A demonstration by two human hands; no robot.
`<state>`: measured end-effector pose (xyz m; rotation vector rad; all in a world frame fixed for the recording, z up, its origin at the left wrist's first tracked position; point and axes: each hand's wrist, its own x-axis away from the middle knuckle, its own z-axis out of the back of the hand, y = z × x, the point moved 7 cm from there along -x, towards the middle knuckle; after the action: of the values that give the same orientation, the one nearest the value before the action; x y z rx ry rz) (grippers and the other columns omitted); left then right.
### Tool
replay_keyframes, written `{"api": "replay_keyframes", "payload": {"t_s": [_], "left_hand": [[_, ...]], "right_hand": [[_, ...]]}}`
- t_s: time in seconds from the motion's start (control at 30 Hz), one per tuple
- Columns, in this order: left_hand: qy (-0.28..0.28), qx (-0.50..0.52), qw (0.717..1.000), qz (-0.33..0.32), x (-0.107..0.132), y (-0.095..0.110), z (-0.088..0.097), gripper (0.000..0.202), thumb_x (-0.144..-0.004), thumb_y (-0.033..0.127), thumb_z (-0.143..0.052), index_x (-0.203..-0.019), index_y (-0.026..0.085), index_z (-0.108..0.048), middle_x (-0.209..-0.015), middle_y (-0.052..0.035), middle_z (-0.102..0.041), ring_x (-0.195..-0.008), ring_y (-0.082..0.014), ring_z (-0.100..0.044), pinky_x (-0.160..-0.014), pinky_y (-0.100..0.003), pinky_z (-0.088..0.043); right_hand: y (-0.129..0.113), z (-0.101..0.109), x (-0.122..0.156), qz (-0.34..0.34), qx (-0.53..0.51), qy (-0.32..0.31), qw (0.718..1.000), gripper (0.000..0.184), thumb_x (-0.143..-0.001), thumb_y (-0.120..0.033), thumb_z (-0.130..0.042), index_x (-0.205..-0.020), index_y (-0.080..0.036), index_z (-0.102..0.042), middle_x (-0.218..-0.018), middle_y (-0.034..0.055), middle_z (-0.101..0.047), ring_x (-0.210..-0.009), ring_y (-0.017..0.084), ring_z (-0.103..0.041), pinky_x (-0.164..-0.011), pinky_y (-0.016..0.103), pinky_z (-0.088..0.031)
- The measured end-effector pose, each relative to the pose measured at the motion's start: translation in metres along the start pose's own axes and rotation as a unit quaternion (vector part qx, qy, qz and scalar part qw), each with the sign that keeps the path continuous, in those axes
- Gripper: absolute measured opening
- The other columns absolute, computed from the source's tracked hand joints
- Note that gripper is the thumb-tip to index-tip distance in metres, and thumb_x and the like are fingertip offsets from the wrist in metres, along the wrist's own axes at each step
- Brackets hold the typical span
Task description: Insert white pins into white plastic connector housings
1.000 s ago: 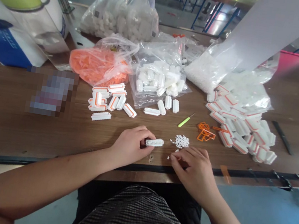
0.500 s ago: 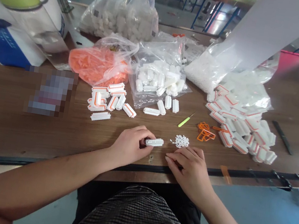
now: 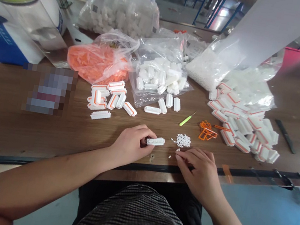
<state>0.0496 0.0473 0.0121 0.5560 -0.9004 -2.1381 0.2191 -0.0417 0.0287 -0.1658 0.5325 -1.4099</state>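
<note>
My left hand is closed round the end of a white plastic connector housing, which lies level with rows of small holes facing up. To the right, my right hand rests low over the table edge, thumb and forefinger drawn together at a small white peg. How firmly the fingertips grip it is hard to see. Just beyond them is a heap of small white pegs. One loose peg lies between the two hands.
Behind the heap lie a green-handled pick and orange frames. White housings with orange trim pile up at right, beside a black pen-like tool. Bags of orange parts and white housings stand behind; a bottle is at left.
My right hand has shifted right and slightly back from the middle. A loose peg now shows where its fingertips were. My left hand keeps its hold on the housing.
</note>
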Motion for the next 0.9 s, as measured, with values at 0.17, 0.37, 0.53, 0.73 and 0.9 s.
{"api": "replay_keyframes", "payload": {"t_s": [0.17,0.37,0.53,0.73,0.9], "left_hand": [[0.002,0.002,1.0,-0.001,0.0,0.0,0.0,0.016,-0.078,0.015,-0.064,-0.092,0.019,-0.068,-0.079,0.0025,-0.059,-0.064,-0.0103,-0.055,-0.066,-0.026,-0.044],[0.003,0.004,1.0,0.002,0.0,0.0,0.001,0.016,-0.078,0.015,-0.064,-0.092,0.019,-0.069,-0.08,0.002,-0.06,-0.064,-0.0104,-0.055,-0.065,-0.026,-0.044],[0.001,0.005,1.0,0.007,-0.001,-0.001,-0.001,0.017,-0.076,0.014,-0.065,-0.091,0.02,-0.069,-0.08,0.0023,-0.06,-0.065,-0.0104,-0.055,-0.066,-0.026,-0.044],[0.006,0.027,1.0,0.012,0.001,-0.001,-0.001,0.016,-0.077,0.014,-0.066,-0.091,0.021,-0.07,-0.08,0.0025,-0.061,-0.065,-0.01,-0.055,-0.064,-0.024,-0.044],[0.015,0.063,0.998,0.024,0.001,-0.004,-0.001,0.017,-0.079,0.015,-0.068,-0.094,0.021,-0.073,-0.081,0.0014,-0.062,-0.066,-0.0106,-0.056,-0.062,-0.024,-0.044]], "right_hand": [[-0.002,-0.003,0.002,-0.019,-0.017,-0.013,1.0,0.018,-0.094,-0.029,-0.058,-0.085,-0.024,-0.073,-0.08,0.0,-0.073,-0.078,0.019,-0.066,-0.079,0.037,-0.036],[-0.01,-0.008,0.001,-0.022,-0.007,-0.006,1.0,0.022,-0.094,-0.028,-0.057,-0.077,-0.024,-0.072,-0.074,-0.0004,-0.071,-0.073,0.018,-0.063,-0.08,0.037,-0.035],[-0.008,-0.012,-0.003,-0.046,-0.039,-0.033,0.998,0.022,-0.09,-0.027,-0.059,-0.07,-0.023,-0.068,-0.063,-0.0019,-0.064,-0.066,0.017,-0.06,-0.075,0.036,-0.035],[-0.018,-0.011,-0.028,-0.042,-0.131,-0.03,0.99,0.017,-0.089,-0.028,-0.06,-0.076,-0.023,-0.069,-0.066,-0.0014,-0.064,-0.067,0.017,-0.058,-0.073,0.034,-0.037],[-0.027,-0.019,-0.047,-0.002,-0.111,-0.027,0.993,0.016,-0.09,-0.026,-0.059,-0.079,-0.021,-0.069,-0.067,-0.0006,-0.063,-0.068,0.017,-0.058,-0.073,0.035,-0.037]]}}
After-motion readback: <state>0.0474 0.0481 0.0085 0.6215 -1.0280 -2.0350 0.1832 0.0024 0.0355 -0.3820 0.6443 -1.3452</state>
